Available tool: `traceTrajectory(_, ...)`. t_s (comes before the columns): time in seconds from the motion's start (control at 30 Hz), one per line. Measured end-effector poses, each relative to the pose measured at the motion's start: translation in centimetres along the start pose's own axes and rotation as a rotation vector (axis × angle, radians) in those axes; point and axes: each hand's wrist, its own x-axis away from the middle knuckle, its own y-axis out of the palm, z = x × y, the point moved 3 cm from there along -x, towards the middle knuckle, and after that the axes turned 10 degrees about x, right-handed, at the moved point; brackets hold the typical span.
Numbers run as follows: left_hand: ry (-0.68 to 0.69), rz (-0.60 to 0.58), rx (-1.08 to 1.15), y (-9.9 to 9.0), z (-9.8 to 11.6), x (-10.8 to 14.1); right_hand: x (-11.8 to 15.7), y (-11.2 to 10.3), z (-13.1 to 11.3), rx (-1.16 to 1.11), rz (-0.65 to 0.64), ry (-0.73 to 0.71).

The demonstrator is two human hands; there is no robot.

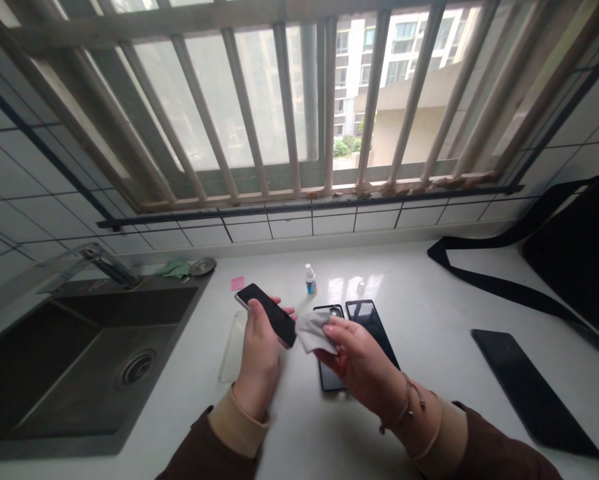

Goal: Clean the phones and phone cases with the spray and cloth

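My left hand (pixel 260 340) is closed around a smartphone (pixel 266 312), its dark screen facing up and tilted. Pinched in my right hand (pixel 354 353) is a grey cloth (pixel 315 331), held just right of the phone and apart from it. Beneath the right hand lie a phone with a camera ring (pixel 333 381), partly hidden, and a second dark phone (pixel 374 325). A clear phone case (pixel 232 347) rests on the counter behind my left hand. Beyond the hands stands a small spray bottle (pixel 310 281) with a white cap.
A dark sink (pixel 79 430) with a faucet (pixel 110 263) is at the left. A green cloth (pixel 174 269) and a drain strainer (pixel 202 267) sit on its rim. Pink paper (pixel 237 283) lies nearby. At right are a black flat slab (pixel 534 390) and a black strap (pixel 499 283).
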Motion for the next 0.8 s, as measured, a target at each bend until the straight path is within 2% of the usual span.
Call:
traceTrajectory(0.03, -0.078, -0.024, 0.022, 0.2, -0.2, 0.0, -0.4, -0.9, -0.2, -0.019, 0.154, -0.078)
traceTrajectory(0.13, -0.332, -0.12, 0.074, 0.9, -0.6, 0.3, -1.4, -2.9, -0.4, -0.02, 0.402, -0.181)
traceTrajectory(0.2, -0.473, -0.22, 0.061, 1.2, -0.9, 0.8, -1.5, -3.5, -0.8, 0.082, 0.449, -0.219)
traceTrajectory(0.3, -0.616, -0.388, 0.004, 1.4, -1.2, 1.8, -0.8, -3.5, -1.8, 0.345, 0.443, -0.295)
traceTrajectory(0.43, -0.724, -0.57, -0.219, 1.3, -1.2, 3.2, 0.1, -2.9, -2.8, 0.642, 0.447, -0.348)
traceTrajectory(0.57, -0.76, -0.6, -0.348, 1.2, -0.9, 3.7, 0.4, -2.1, -3.0, 0.849, 0.343, -0.4)
traceTrajectory(0.7, -0.76, -0.614, -0.296, 0.9, -1.3, 3.7, 1.1, -1.3, -3.3, 1.004, 0.333, -0.565)
traceTrajectory(0.8, -0.715, -0.66, -0.276, 0.6, -1.8, 3.6, 1.4, -0.8, -3.3, 1.074, 0.263, -0.701)
